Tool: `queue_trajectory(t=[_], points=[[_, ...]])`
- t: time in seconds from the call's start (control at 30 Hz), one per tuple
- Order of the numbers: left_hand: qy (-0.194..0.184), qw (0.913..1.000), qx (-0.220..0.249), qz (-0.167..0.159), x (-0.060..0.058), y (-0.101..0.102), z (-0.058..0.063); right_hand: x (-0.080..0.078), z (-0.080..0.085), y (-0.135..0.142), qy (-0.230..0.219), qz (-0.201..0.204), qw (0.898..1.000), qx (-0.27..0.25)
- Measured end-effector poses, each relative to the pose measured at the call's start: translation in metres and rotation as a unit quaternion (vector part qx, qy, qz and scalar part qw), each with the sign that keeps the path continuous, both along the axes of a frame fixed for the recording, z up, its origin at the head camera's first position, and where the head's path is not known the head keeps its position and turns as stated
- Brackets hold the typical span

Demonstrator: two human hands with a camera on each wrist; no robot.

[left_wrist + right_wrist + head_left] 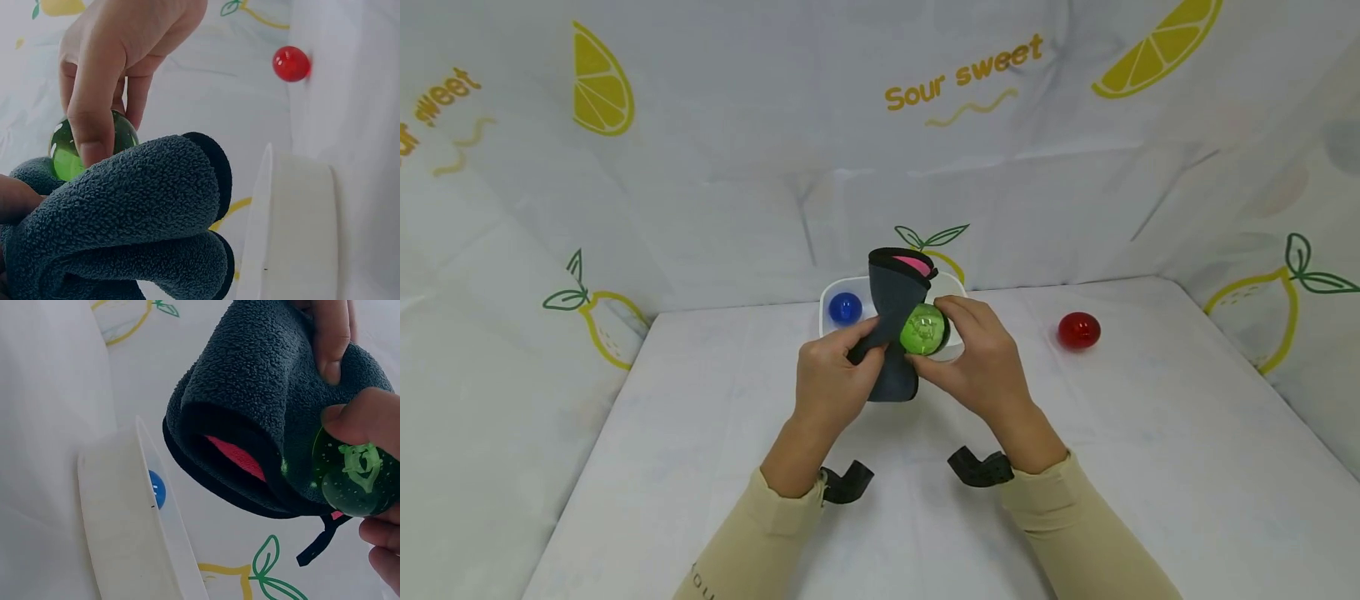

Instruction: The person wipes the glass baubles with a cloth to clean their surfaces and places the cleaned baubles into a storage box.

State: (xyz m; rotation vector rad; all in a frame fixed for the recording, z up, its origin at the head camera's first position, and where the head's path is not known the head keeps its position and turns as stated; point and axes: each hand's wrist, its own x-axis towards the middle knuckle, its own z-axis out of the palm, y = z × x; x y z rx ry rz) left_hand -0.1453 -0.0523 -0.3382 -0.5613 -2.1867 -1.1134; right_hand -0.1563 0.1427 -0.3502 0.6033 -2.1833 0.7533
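My left hand (833,377) pinches a folded dark grey-blue terry cloth (895,287) with black edging and a pink inner side. In my right hand (988,358), the thumb and fingers grip a clear green ball (922,330) with a pale shape inside. The ball lies against the cloth, its far side partly backed by a fold. In the right wrist view the cloth (244,375) hangs open at one end, showing pink, and a small black loop (317,540) dangles from its edge. Both hands are close together, above the front of a white container (953,286).
Inside the white container, at its left, lies a blue ball (846,308). A red ball (1078,331) rests on the white-covered table (1150,433) to the right. Behind stands a white sheet (737,225) with lemon prints.
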Motion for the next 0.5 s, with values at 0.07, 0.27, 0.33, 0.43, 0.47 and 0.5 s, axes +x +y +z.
queue_trajectory(t=[0.07,0.27,0.33,0.43,0.47,0.5], points=[[0.000,1.0000,0.003,0.000,-0.0003,-0.0003,-0.0002,0.0003,0.0002,0.0000,0.001,0.007,1.000,-0.006],[0.003,0.9999,0.010,-0.003,-0.0010,-0.0010,-0.0019,0.0021,0.0007,-0.0008,0.001,0.028,0.999,-0.030],[0.003,0.9999,0.011,-0.004,-0.0011,-0.0011,-0.0023,0.0027,0.0008,-0.0011,0.005,0.033,0.999,-0.039],[0.002,1.0000,0.007,-0.004,-0.0012,-0.0008,-0.0022,0.0036,0.0014,-0.0019,0.010,0.036,0.998,-0.051],[0.001,1.0000,0.007,-0.004,-0.0012,-0.0009,-0.0023,0.0039,0.0018,-0.0023,0.011,0.037,0.998,-0.054],[0.001,1.0000,0.007,-0.004,-0.0011,-0.0007,-0.0023,0.0041,0.0020,-0.0025,0.011,0.037,0.998,-0.055]])
